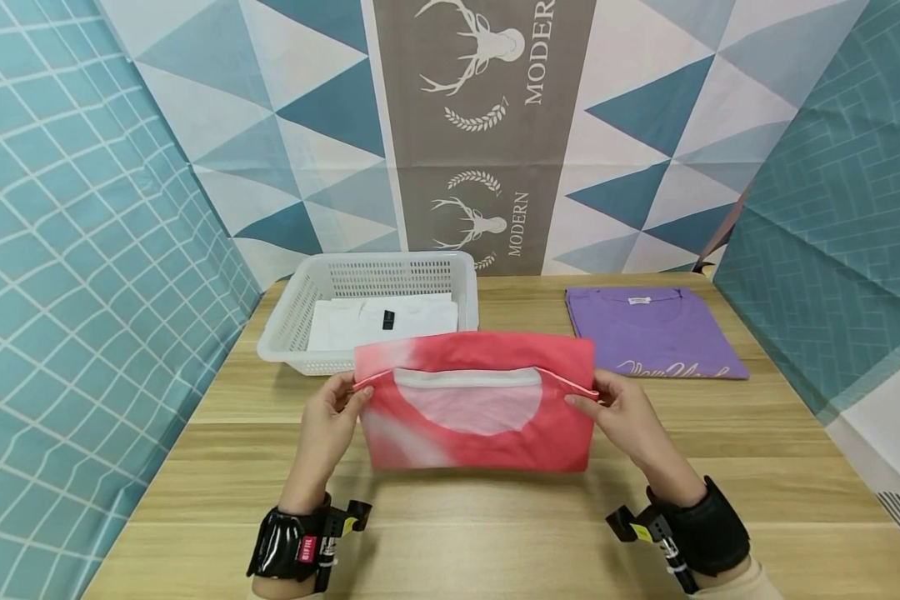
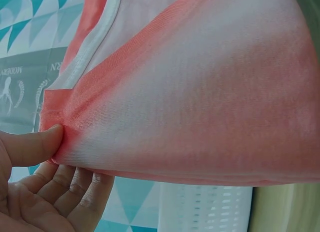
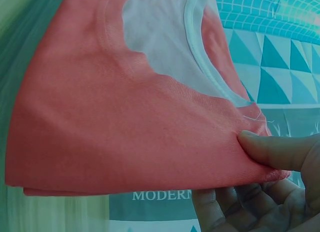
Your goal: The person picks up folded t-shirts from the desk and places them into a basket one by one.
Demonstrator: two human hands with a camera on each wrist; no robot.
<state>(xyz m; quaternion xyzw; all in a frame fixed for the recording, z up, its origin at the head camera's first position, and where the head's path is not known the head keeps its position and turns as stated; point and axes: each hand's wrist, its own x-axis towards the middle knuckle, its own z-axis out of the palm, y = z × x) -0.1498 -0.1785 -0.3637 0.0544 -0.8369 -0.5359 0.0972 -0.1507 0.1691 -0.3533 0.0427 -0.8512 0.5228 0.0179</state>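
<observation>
Fingers (image 1: pixel 361 398) of our left hand (image 1: pixel 330 423) and right hand (image 1: pixel 633 415) pinched a red shirt (image 1: pixel 478 442) above the bench (image 1: pixel 487 542) in the head view. In the left wrist view we clamped its left edge; in the right wrist view, its right, presumably keeping folds together.

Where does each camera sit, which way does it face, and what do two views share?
Head: worn on the head, facing forward and down at the pink-red garment, white basket and purple shirt; left hand, right hand and forearms show.
Left wrist: on that wrist, facing the garment's left part; part of the left hand shows.
Right wrist: on that wrist, facing the garment's right part; part of the right hand shows.
Shared: both wrist views include the garment, with the patterned backdrop behind.
</observation>
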